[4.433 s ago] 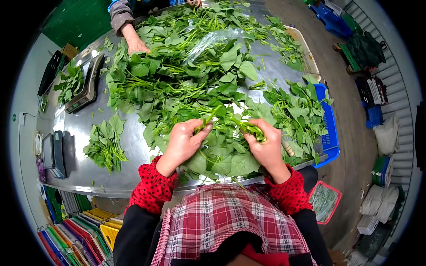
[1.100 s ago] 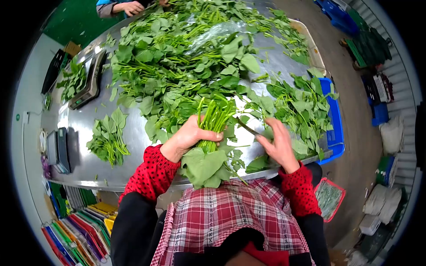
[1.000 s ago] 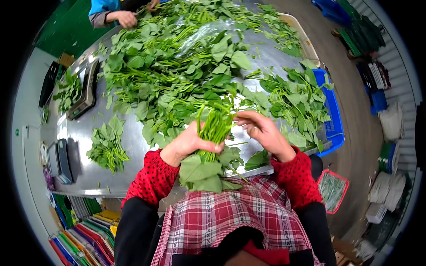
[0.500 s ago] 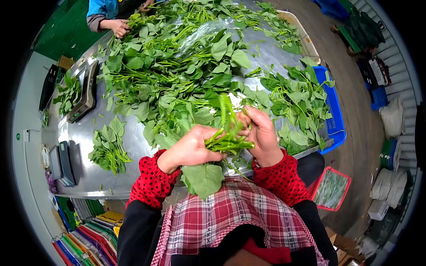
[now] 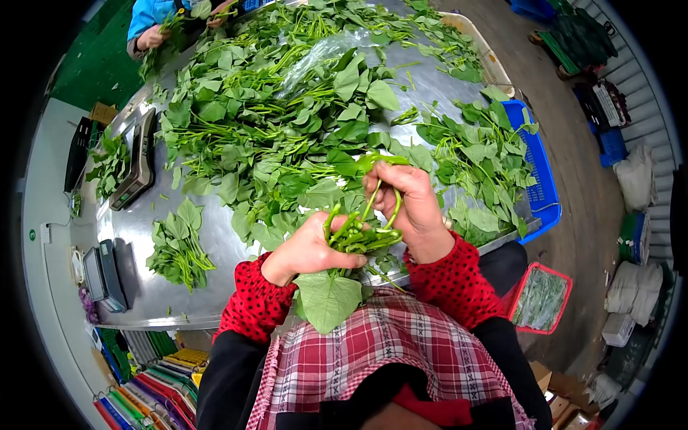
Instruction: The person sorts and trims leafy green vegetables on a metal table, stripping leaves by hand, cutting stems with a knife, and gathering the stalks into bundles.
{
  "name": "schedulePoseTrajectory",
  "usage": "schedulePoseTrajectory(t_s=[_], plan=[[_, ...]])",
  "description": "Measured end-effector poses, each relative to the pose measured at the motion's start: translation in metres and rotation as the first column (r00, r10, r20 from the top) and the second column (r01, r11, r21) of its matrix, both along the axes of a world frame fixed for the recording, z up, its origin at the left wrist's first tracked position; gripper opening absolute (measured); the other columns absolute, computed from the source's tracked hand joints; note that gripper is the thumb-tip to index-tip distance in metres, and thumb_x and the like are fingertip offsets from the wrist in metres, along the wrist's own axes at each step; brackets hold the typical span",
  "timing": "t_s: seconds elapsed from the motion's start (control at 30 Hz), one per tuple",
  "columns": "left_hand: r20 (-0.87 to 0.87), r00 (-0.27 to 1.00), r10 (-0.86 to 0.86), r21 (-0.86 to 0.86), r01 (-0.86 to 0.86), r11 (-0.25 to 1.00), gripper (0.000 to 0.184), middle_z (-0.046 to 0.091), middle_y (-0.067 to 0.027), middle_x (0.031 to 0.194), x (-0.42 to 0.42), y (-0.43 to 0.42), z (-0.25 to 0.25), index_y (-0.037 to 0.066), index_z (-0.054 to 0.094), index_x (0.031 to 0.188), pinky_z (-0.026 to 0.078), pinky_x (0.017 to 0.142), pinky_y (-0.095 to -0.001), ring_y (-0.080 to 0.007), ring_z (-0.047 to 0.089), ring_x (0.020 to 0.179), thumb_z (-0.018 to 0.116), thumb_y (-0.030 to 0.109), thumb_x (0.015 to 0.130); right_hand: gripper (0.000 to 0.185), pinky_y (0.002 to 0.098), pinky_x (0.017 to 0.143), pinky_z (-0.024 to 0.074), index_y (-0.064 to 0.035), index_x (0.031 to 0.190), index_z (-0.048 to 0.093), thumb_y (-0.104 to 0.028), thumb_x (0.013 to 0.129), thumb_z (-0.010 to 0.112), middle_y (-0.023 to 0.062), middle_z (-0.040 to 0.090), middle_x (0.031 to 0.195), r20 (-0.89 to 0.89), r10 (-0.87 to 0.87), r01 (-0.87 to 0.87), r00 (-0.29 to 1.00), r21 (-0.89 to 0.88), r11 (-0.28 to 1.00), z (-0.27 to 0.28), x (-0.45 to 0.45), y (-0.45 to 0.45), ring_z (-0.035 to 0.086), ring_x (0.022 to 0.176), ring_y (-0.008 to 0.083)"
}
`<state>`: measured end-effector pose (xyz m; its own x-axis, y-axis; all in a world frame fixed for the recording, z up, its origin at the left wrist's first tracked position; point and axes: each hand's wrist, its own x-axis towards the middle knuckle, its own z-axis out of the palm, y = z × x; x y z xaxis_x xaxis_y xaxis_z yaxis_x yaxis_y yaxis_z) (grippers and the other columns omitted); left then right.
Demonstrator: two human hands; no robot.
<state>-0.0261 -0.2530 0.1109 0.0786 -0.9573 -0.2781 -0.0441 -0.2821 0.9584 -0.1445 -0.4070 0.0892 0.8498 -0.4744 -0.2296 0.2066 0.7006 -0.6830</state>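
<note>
Metal table (image 5: 140,229), near edge beside the apron (image 5: 380,344), shows its surface left around a small bundle (image 5: 178,247). Left hand (image 5: 308,247) clasps the stem bunch (image 5: 358,238) at that edge; right hand (image 5: 417,204) pinches stems (image 5: 372,201). Leaf heap (image 5: 272,115) blocks ahead; blue crate (image 5: 539,179) right.

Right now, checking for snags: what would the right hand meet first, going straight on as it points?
The right hand would likely meet the leafy pile, though depth is unclear.

L hand (image 5: 309,247) gripping stem bunch (image 5: 364,241), R hand (image 5: 414,204) pinching bent stem (image 5: 373,199), leafy pile (image 5: 240,129) on metal tbl (image 5: 223,236)
</note>
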Motion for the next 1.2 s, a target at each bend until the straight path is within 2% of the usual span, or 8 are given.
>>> schedulePoseTrajectory(t_s=[0.17,0.33,0.57,0.63,0.7,0.9,1.1,1.2], plan=[[-0.030,0.999,-0.025,-0.087,0.022,0.996,0.057,0.067,-0.0023,0.093,0.000,-0.010,0.001,0.003,0.060,0.120,0.049,0.081,-0.0276,-0.0111,0.060,0.084,0.078,0.000,0.066,0.016,0.0221,0.055,0.0466,0.0020,0.098,0.068,-0.012,0.092,0.063,0.0054,0.066,0.073,0.044,-0.456,0.381,0.889,-0.626,0.681,0.018,0.006,0.007,0.058,0.060,0.0087],[-0.341,0.931,0.129,-0.213,-0.210,0.954,0.061,0.065,-0.0052,0.096,-0.003,-0.007,-0.013,0.002,0.053,0.128,0.049,0.082,-0.0292,-0.0122,0.061,0.088,0.072,-0.002,0.070,0.027,0.0279,0.060,0.0521,-0.0004,0.112,0.057,-0.021,0.096,0.053,0.0136,0.067,0.097,-0.020,-0.049,0.051,0.999,0.131,0.990,0.010,0.001,-0.021,0.063,0.070,0.0142],[-0.643,0.734,0.216,-0.294,-0.498,0.816,0.025,0.053,-0.0240,0.130,0.017,-0.013,-0.036,0.002,0.060,0.092,0.041,0.100,-0.0482,-0.0359,0.053,0.120,0.066,0.009,0.069,0.023,0.0266,0.060,0.0529,-0.0012,0.103,0.063,-0.021,0.095,0.054,0.0120,0.068,0.098,0.027,-0.278,0.280,0.960,-0.109,0.954,-0.005,-0.008,-0.022,0.065,0.074,0.0170],[-0.734,0.629,0.256,-0.292,-0.632,0.718,0.025,0.048,-0.0270,0.136,0.031,-0.005,-0.035,0.003,0.059,0.094,0.039,0.104,-0.0490,-0.0377,0.049,0.124,0.064,0.009,0.071,0.030,0.0316,0.061,0.0542,0.0014,0.108,0.063,-0.023,0.091,0.060,0.0159,0.067,0.096,-0.152,-0.422,0.309,0.894,-0.472,0.826,-0.022,-0.028,-0.052,0.066,0.075,0.0216],[-0.743,0.541,0.394,-0.053,-0.634,0.771,0.025,0.060,-0.0236,0.116,0.053,0.020,-0.037,0.002,0.059,0.094,0.040,0.101,-0.0491,-0.0371,0.054,0.113,0.065,0.014,0.072,0.038,0.0369,0.067,0.0539,0.0030,0.112,0.062,-0.020,0.083,0.067,0.0194,0.065,0.101,-0.601,-0.602,-0.597,0.525,-0.765,0.243,-0.036,-0.051,-0.094,0.066,0.082,0.0288],[-0.282,0.949,-0.142,0.049,0.163,0.985,0.045,0.066,-0.0185,0.100,0.052,-0.003,-0.023,-0.003,0.056,0.118,0.050,0.086,-0.0342,-0.0242,0.065,0.094,0.069,0.004,0.074,0.061,0.0481,0.106,0.0347,-0.0153,0.130,0.052,-0.016,0.071,0.065,0.0129,0.052,0.130,-0.020,0.027,0.005,0.999,-0.700,-0.714,0.055,-0.002,-0.007,0.048,0.124,0.0308],[-0.067,0.915,-0.399,0.075,0.403,0.912,0.069,0.050,-0.0136,0.136,0.028,-0.002,-0.023,-0.001,0.048,0.133,0.035,0.107,-0.0347,-0.0210,0.045,0.127,0.079,0.016,0.074,0.053,0.0400,0.078,0.0500,-0.0047,0.130,0.049,-0.018,0.079,0.057,0.0083,0.061,0.090,-0.369,0.141,-0.165,0.918,-0.682,-0.712,0.007,-0.010,0.024,0.062,0.077,0.0253],[-0.219,0.950,0.223,0.006,-0.227,0.974,0.072,0.059,-0.0096,0.126,0.073,0.032,-0.037,-0.002,0.038,0.138,0.037,0.103,-0.0346,-0.0208,0.052,0.117,0.075,0.021,0.079,0.040,0.0409,0.071,0.0519,0.0007,0.111,0.060,-0.008,0.071,0.064,0.0172,0.066,0.090,-0.416,0.114,-0.307,0.902,-0.805,-0.508,0.036,-0.032,-0.013,0.065,0.081,0.0340]])
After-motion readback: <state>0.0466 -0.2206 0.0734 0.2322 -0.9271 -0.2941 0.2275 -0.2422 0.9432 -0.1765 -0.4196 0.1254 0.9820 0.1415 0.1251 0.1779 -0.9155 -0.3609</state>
